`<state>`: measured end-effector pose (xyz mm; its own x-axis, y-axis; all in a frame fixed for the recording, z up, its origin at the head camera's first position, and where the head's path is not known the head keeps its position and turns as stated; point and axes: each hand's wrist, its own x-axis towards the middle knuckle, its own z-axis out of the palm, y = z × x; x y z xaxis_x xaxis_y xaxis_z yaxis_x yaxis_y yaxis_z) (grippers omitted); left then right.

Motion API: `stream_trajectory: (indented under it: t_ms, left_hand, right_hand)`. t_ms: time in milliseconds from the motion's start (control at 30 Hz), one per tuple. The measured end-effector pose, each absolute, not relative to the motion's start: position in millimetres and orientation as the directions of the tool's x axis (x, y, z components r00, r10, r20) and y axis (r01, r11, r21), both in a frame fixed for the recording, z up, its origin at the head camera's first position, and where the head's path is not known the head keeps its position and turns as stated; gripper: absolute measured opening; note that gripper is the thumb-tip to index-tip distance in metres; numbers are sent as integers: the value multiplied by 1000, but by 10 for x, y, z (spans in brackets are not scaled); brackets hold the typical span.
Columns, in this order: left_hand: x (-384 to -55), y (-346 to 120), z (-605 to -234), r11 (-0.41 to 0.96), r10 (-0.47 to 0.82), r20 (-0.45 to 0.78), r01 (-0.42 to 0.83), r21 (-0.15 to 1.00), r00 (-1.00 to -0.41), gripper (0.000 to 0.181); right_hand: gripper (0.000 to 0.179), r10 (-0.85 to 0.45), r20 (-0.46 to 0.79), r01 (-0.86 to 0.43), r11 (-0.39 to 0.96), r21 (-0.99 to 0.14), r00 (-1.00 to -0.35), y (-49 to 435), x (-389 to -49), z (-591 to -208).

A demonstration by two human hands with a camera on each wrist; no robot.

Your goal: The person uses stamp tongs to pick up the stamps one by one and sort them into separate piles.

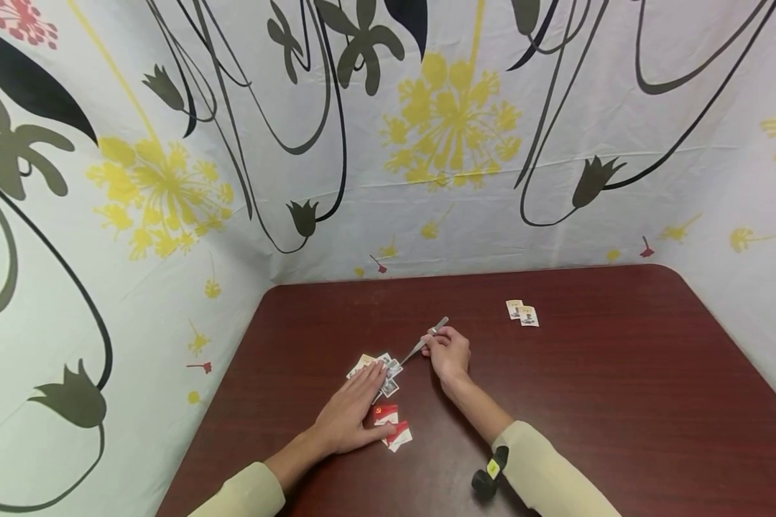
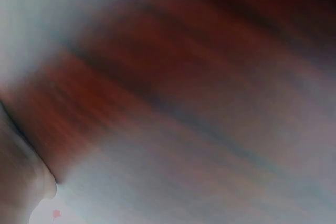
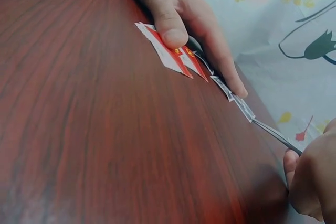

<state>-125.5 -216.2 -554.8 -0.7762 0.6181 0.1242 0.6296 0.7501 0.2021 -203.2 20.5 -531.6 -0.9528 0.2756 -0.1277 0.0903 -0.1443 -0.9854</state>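
My left hand [image 1: 349, 416] lies with straight fingers over a small cluster of grey and cream stamps [image 1: 390, 388], covering part of it. Its thumb rests on one of the red-and-white stamps [image 1: 385, 413] nearer me; in the right wrist view the thumb presses the red stamps [image 3: 167, 56] onto the table. Between thumb and fingers, my right hand [image 1: 449, 357] pinches metal tweezers [image 1: 415, 350]. The tweezers' tips meet the edge of a grey stamp [image 3: 244, 109], close by my left fingertips. Only a blurred bit of skin shows in the left wrist view.
Two overlapping cream stamps [image 1: 528, 316] lie at the far right of the dark red-brown table [image 1: 595, 388]. A cloth with a flower pattern [image 1: 388, 158] hangs behind and along the sides. A black wrist camera [image 1: 485, 485] sits at my right sleeve.
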Motion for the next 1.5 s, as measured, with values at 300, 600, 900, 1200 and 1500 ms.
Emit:
stream_trajectory:
  t_ms: [300,600,900,1200,1500]
  left_hand:
    - [-1258,-2161,-5575,750,617,138,632,198,-775,108]
    - [-1254,-2163,-5568,755,613,128,626,195,-780,108]
    - [-1253,-2169,-5562,756,609,122,620,209,-783,107]
    - [-1251,-2178,-5588,748,619,138,634,195,-773,107]
    - [-1258,-2161,-5568,757,613,130,627,184,-779,107]
  right_hand:
    - [8,317,-113,54,-189,-981,-942,118,-2106,-5331]
    - [8,279,-151,99,-194,-976,-948,160,-2029,-5334]
    - [9,287,-143,87,-198,-976,-947,156,-2001,-5360]
    - [8,331,-141,70,-218,-974,-933,117,-2025,-5334]
    - [8,355,-142,57,-238,-970,-924,88,-2071,-5329]
